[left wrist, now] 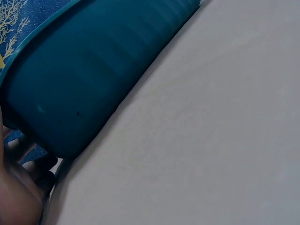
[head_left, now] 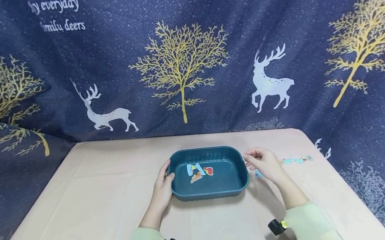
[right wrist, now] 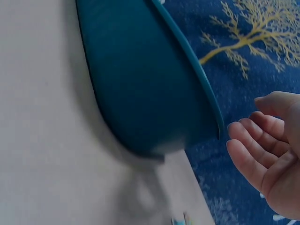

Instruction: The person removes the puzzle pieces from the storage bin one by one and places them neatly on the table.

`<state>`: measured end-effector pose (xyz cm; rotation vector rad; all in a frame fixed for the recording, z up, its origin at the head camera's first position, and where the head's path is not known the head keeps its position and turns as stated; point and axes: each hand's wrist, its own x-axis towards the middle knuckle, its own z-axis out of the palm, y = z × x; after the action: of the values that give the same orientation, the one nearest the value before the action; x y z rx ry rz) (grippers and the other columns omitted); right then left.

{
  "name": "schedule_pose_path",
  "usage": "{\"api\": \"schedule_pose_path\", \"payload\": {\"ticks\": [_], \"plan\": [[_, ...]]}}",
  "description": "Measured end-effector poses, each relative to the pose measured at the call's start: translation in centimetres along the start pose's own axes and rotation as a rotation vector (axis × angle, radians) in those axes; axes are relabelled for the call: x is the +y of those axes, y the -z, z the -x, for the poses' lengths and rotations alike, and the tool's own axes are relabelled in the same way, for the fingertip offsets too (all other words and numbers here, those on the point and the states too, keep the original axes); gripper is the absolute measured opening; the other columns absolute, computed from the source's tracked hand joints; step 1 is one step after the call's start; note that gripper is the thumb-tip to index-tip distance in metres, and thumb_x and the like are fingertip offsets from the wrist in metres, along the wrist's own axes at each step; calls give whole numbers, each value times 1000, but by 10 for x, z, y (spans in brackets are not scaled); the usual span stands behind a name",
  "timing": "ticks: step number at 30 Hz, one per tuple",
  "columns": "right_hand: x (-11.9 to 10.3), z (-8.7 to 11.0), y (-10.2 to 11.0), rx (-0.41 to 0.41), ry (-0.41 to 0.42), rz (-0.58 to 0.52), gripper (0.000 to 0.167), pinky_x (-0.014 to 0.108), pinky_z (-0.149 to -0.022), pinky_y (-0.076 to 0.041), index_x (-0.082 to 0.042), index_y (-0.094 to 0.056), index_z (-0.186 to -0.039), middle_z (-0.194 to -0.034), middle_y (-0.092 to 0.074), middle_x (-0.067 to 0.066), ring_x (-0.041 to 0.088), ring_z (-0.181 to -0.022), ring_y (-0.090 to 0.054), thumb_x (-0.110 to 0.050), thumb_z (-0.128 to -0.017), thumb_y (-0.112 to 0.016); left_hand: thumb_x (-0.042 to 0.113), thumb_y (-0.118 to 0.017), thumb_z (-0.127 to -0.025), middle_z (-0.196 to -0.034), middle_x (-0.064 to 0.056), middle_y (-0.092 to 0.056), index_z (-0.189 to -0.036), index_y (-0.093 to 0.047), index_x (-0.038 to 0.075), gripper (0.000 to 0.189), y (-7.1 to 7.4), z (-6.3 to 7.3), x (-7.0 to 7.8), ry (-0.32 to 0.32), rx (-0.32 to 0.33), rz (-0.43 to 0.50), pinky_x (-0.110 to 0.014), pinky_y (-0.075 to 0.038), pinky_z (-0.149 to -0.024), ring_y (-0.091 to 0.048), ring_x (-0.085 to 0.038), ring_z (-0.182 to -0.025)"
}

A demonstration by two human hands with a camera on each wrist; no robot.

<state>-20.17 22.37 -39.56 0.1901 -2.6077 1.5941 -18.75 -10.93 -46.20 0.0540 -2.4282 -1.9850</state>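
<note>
A dark teal plastic basin (head_left: 210, 194) sits on the table in the head view, with several small flat colourful pieces (head_left: 196, 178) lying on its floor. My left hand (head_left: 163, 185) grips its left end, thumb at the rim and fingers on the outer wall; the left wrist view shows these fingers (left wrist: 40, 166) beside the basin's end wall (left wrist: 84, 79). Just off the basin's right rim is my right hand (head_left: 263, 163). In the right wrist view the fingers of that hand (right wrist: 276, 150) are loosely bent, holding nothing, with a gap to the basin (right wrist: 140, 70).
More flat coloured pieces (head_left: 297, 160) lie on the table right of my right hand, and a small blue piece (head_left: 258, 173) lies beneath that hand. The table (head_left: 110, 201) has a pale cover. Behind it hangs a dark blue cloth (head_left: 197, 6) printed with deer and trees.
</note>
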Motion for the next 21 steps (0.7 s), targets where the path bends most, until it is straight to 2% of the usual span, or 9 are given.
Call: {"api": "schedule_pose_path", "payload": {"ticks": [7,14,21], "plan": [[-14,-11,-22,-72,46,-23,24,27,-61,-59,6,-64,-99,-90,-67,25,17,-71,-68,-17,-92,-62,22,-37,-100,-158,-1,-21,-149,-26,27,50,0,-1,-1,2,-1,6,-49,-20,-117,-21,-29,-145],[-23,-22,-46,-167,74,62,21,39,-66,-58,-4,-66,-98,-84,-68,19,32,-74,-65,-24,-91,-62,24,-37,-101,-159,0,-19,-150,-25,27,50,0,-1,-1,5,-13,1,-50,-18,-118,-19,-29,-145],[-27,-29,-68,-194,118,199,15,25,-63,-53,-12,-68,-98,-86,-68,2,11,-73,-60,-25,-91,-63,23,-37,-101,-159,0,-19,-149,-26,27,50,0,-2,-3,4,-12,10,-48,-18,-118,-19,-28,-146]]}}
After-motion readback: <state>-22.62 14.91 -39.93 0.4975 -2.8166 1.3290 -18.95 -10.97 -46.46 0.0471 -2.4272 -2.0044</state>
